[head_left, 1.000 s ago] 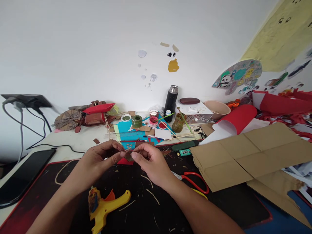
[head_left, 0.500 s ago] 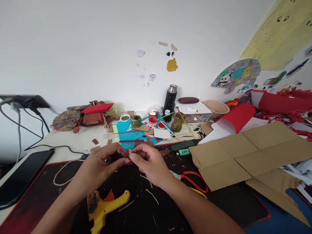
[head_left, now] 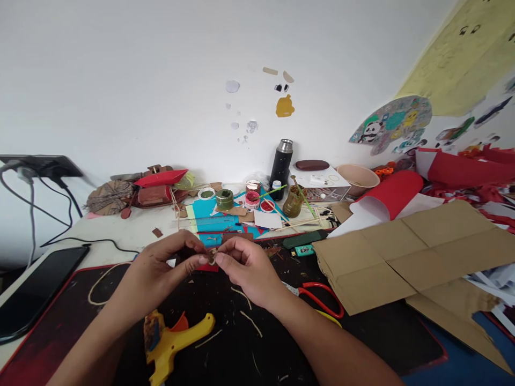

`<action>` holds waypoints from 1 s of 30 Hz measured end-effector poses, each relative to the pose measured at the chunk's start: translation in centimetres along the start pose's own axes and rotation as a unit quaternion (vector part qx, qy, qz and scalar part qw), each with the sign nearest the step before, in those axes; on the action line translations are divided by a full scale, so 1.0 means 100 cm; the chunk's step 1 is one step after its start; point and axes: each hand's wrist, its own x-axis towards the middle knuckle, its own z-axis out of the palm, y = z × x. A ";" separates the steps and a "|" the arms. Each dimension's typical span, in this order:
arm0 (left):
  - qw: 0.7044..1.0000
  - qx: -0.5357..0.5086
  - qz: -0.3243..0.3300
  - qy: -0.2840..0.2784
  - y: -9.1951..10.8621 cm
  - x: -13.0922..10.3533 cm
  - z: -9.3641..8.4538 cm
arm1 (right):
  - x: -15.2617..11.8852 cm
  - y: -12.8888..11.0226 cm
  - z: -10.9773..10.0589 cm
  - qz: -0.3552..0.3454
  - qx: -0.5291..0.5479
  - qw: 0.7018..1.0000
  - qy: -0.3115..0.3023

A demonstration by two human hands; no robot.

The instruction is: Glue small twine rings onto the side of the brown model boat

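- fingertips of the left hand (head_left: 171, 265) have pulled back a tiny bit from the right hand (head_left: 251, 272) since half a second ago, so more of the small brown piece (head_left: 212, 255) shows between them. the right hand is almost in the same spot.
- i think the job on this piece is partway through. it looks put together a bit, with a pale curve at its bottom, but it is too small to see well.
- it is not put down, and both hands are busy with it, so i think this part is not finished. how much is left does not show.
- the right thumb and pointer finger are pinched tight on the right side of the piece. the left thumb and pointer finger are nearly closed too, and look like they nip its left side. other fingers are curled.
- the piece is up in the air, just over a red scrap (head_left: 209, 267), in the middle of the two hands.
- nearer to the person than the grip, a yellow glue gun (head_left: 171, 343) lies on the black mat (head_left: 233, 367), not held. short string bits (head_left: 251, 324) lie below the right hand.
- right of the grip are red-handled scissors (head_left: 317, 286), not touched. past the grip stands a green paint jar (head_left: 224, 200).
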 end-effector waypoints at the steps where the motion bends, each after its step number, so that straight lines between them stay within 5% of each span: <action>1: 1.000 0.000 -0.008 0.012 0.000 0.000 -0.001 | 0.000 0.000 0.000 0.005 0.012 1.000 -0.007; 15: 1.000 -0.007 -0.018 -0.012 -0.007 -0.003 0.002 | -0.002 -0.004 0.000 0.038 0.049 0.997 -0.045; 30: 0.993 0.009 0.114 -0.012 -0.002 -0.001 0.001 | -0.003 -0.006 0.000 0.054 0.045 0.996 -0.062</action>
